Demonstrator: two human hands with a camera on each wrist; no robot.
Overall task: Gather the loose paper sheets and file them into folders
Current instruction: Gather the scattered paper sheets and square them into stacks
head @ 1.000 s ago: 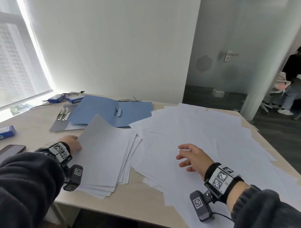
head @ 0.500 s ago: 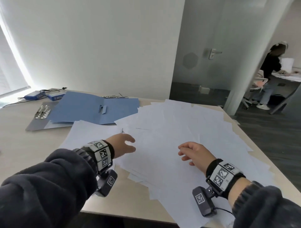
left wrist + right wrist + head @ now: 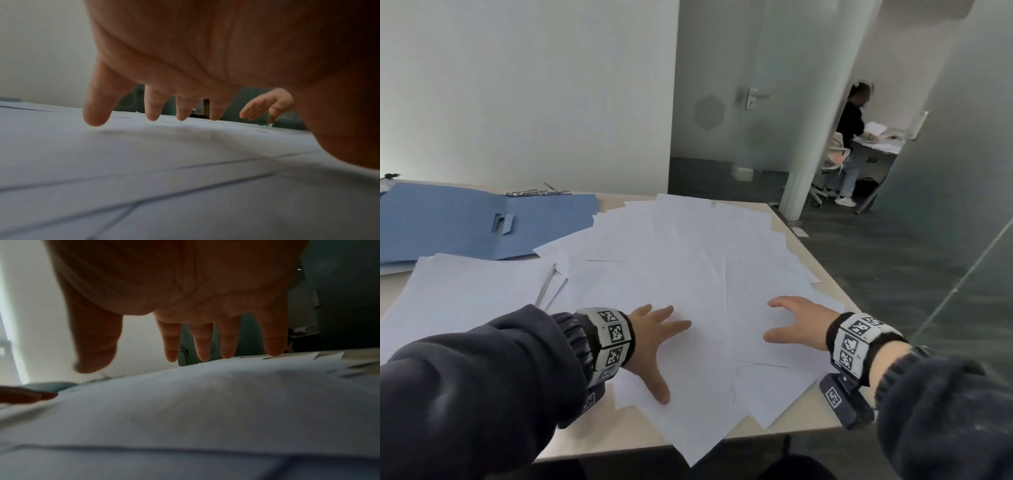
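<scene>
**Sheets fan away between two hands**

Sprawling across the worktop (image 3: 779, 219), the loose sheets (image 3: 688, 260) fan away from both hands. Blue folder (image 3: 465, 222) lies far left, nearer the left hand (image 3: 654, 337). Right hand (image 3: 796, 320) likewise spread flat, holding nothing.

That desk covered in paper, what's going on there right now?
A person is sorting a big spread of loose white sheets on a desk. Both the left hand and the right hand are open over the sheets with fingers spread, holding nothing yet. A neater stack of sheets lies to the left, and an open blue folder waits behind it, no sheets on it.
</scene>
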